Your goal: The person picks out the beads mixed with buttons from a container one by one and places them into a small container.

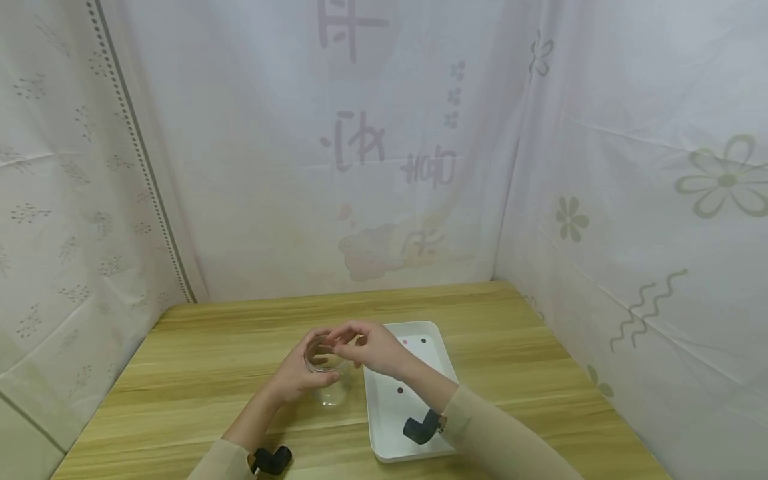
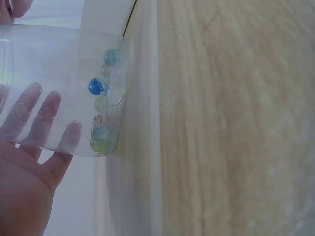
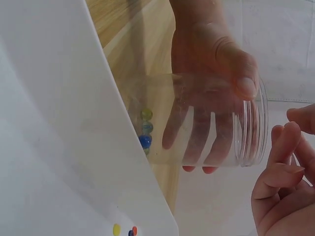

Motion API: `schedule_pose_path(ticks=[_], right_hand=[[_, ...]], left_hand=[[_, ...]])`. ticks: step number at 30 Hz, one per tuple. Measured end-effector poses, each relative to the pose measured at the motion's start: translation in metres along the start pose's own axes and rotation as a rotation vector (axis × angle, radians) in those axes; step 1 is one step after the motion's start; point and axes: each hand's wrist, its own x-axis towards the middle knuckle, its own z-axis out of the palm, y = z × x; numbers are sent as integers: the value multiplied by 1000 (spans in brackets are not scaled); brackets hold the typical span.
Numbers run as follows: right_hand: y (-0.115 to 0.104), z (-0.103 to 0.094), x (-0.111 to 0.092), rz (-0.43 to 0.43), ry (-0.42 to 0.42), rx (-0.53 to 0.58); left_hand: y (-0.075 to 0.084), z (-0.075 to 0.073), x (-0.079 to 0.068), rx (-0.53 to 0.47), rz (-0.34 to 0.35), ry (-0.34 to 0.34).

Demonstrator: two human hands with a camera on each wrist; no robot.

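A clear jar (image 1: 331,393) without a lid stands upright at the tray's left side. My left hand (image 1: 298,373) grips it around its upper part, with the thumb near the threaded rim (image 3: 251,128) and the fingers seen through the far wall. Several glass marbles (image 2: 98,86) lie at the bottom, one deep blue, others pale green and light blue. Right over the jar's mouth is my right hand (image 1: 377,348), its fingers bent and fingertips (image 3: 292,129) close to the rim. Nothing shows between those fingertips in the right wrist view.
A shallow white tray (image 1: 384,427) lies right of the jar, under my right forearm. Small coloured pieces (image 3: 116,229) lie on it, yellow, blue and red among them. The wood-grain table (image 1: 240,333) is enclosed by printed white curtains (image 1: 252,167) at the back and sides.
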Motion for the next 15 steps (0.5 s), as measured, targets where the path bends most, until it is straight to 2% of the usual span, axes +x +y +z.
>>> schedule_pose_path(ticks=[9, 15], right_hand=[[4, -9, -6, 14, 20, 0], [4, -17, -10, 19, 34, -25]], left_hand=[[0, -1, -2, -24, 37, -10], [2, -6, -3, -3, 57, -21]])
